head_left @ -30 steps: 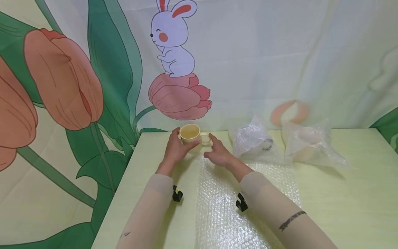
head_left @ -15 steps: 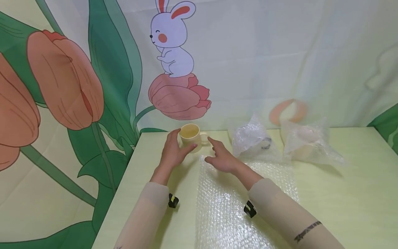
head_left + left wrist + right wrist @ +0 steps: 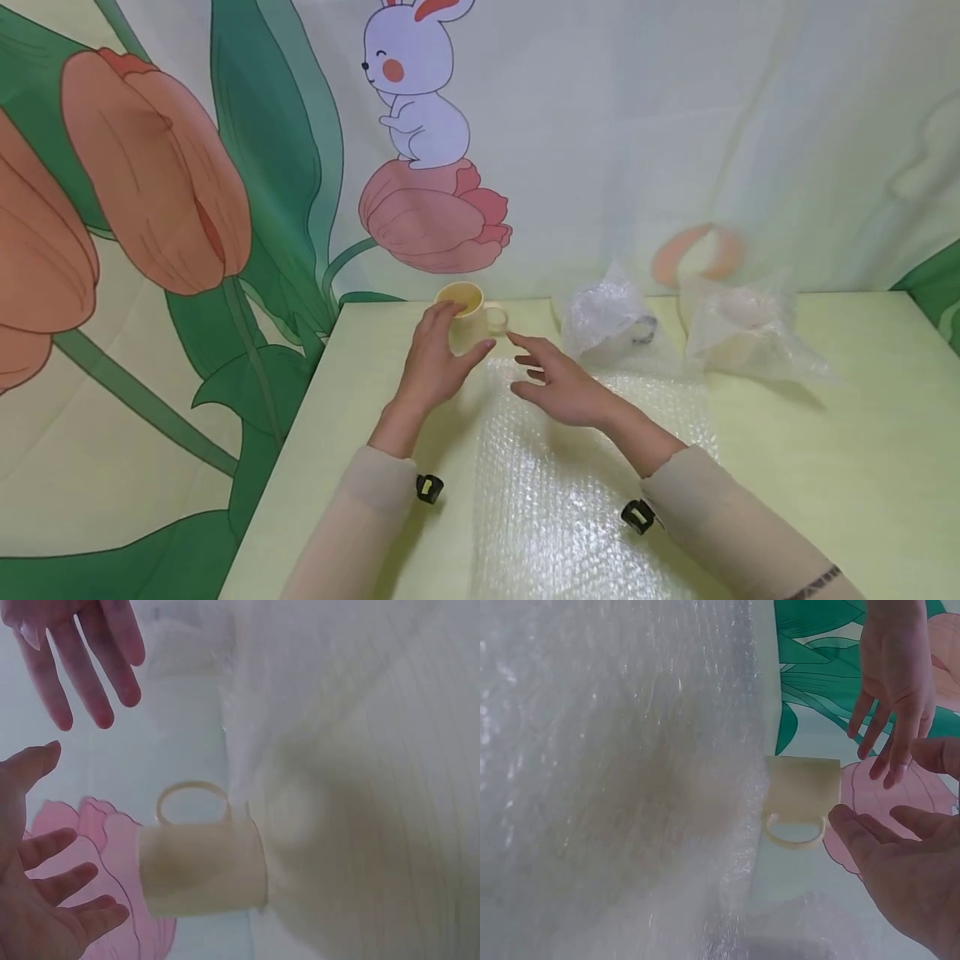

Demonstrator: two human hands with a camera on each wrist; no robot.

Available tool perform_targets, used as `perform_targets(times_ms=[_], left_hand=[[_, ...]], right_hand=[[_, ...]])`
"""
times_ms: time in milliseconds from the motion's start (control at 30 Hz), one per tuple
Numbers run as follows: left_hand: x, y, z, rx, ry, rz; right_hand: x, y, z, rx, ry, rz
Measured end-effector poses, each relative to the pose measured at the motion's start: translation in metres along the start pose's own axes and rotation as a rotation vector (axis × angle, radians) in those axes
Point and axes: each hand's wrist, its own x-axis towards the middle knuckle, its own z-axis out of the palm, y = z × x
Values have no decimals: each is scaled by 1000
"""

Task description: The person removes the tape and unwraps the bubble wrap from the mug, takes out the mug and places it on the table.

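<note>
A pale yellow mug stands upright near the table's back edge, its handle toward the right. In the left wrist view the mug appears sideways, apart from both hands. My left hand is just in front of it, fingers spread and thumb out, holding nothing. On the other side my right hand hovers over the bubble wrap, fingers loosely extended and holding nothing. The right wrist view shows the mug beyond the fingertips.
Two bubble-wrapped bundles stand at the back right: one bundle behind the sheet's far end, the other bundle farther right. The bubble wrap lies flat on the pale table. A printed backdrop hangs behind the table.
My left hand has let go of the mug and drawn back from it. The right hand has moved back and right, away from the handle. The mug stays in place.
</note>
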Motion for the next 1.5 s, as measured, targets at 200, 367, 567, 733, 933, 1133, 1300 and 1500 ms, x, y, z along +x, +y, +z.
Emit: perform_targets(times_ms=[200, 367, 567, 733, 933, 1133, 1300, 1500], left_hand=[[-6, 22, 2, -57, -24, 75], [-3, 42, 5, -131, -87, 94], [4, 62, 16, -164, -134, 98], [9, 71, 30, -165, -155, 104], [13, 78, 46, -178, -187, 84], [20, 82, 63, -185, -187, 41], [28, 87, 76, -186, -184, -46], [38, 92, 87, -191, -194, -157]], right_hand=[[-21, -2, -11, 68, 75, -46], [-33, -4, -24, 70, 165, -89], [-42, -2, -42, 58, 313, -86], [-48, 5, -60, 59, 490, -81], [-54, 10, -75, 22, 649, 23], [-56, 15, -84, 15, 707, 115], [-52, 21, -92, -9, 711, 154], [-41, 31, -101, -43, 700, 220]])
